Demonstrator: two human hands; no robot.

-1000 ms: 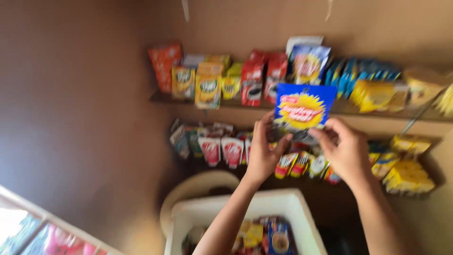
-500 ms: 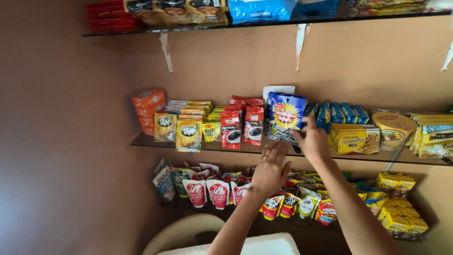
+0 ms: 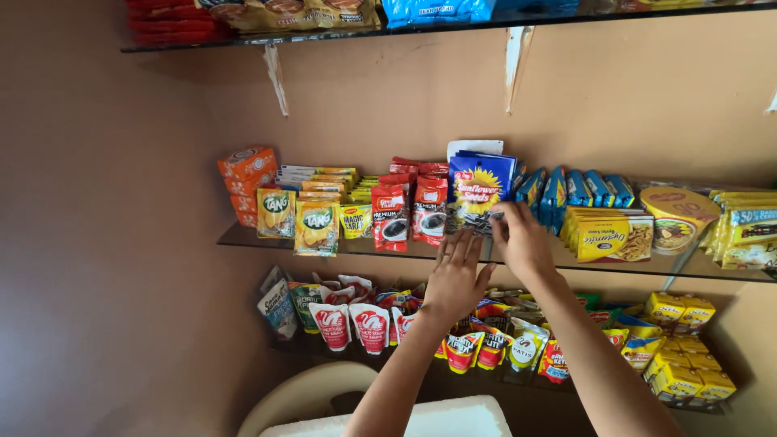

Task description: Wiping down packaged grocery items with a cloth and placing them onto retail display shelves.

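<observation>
Both hands at a blue seed packet on the middle glass shelf.

The right hand [image 3: 522,243] pinches the lower right corner of the blue packet with a sunflower print [image 3: 479,193], which stands upright on the middle shelf [image 3: 243,239], at about 12 o'clock from the hands. The left hand [image 3: 455,279] sits at 7 o'clock from the packet, fingers spread wide and flat, fingertips touching its lower edge and holding nothing. Red coffee sachets [image 3: 409,212] stand just beside the packet at 9 o'clock; blue packs [image 3: 576,188] lean at 3 o'clock. Red-and-white sauce pouches [image 3: 352,324] fill the lower shelf, at 8 o'clock from the left hand.
</observation>
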